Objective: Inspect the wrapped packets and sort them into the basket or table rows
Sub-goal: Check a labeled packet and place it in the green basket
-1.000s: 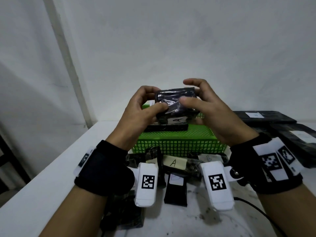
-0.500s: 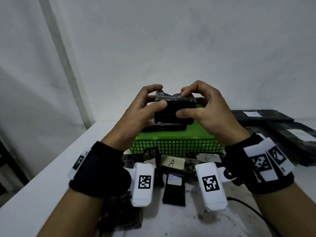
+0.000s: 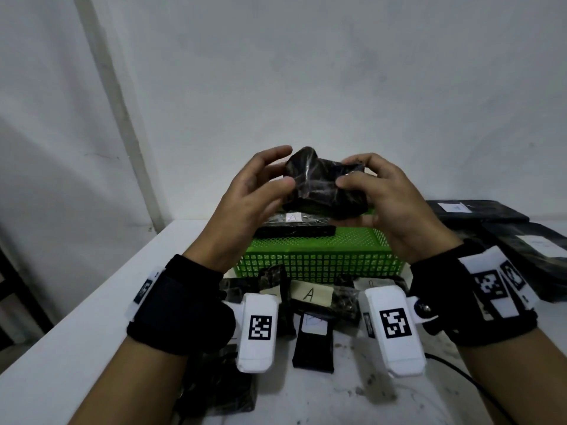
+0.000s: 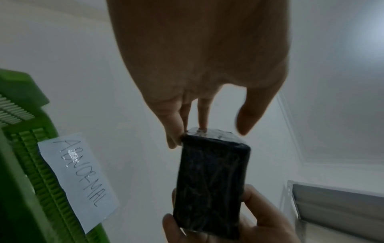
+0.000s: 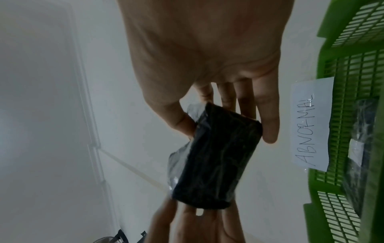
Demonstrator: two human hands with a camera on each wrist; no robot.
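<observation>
I hold a black packet in crinkled clear wrap (image 3: 325, 188) up over the green mesh basket (image 3: 319, 262). My right hand (image 3: 352, 173) grips its right end, thumb in front and fingers behind. My left hand (image 3: 285, 167) has nearly straight fingers. In the left wrist view its fingertips (image 4: 202, 129) touch the packet's (image 4: 212, 180) end while the thumb stands apart. The right wrist view shows my right hand (image 5: 226, 128) wrapped round the packet (image 5: 218, 156). A paper label reading ABNORMAL (image 4: 79, 180) is stuck on the basket wall (image 5: 353, 65).
A flat black packet marked A (image 3: 294, 225) lies in the basket. Several small black packets (image 3: 313, 342) and a paper A tag (image 3: 311, 294) lie on the white table in front of it. Large black packets (image 3: 478, 210) lie at the right, a cable (image 3: 460, 372) near me.
The packet has been rotated in my hands: its A-labelled side showed first, and now a crumpled wrap face shows. My left hand has loosened from gripping to touching with straighter fingers.
</observation>
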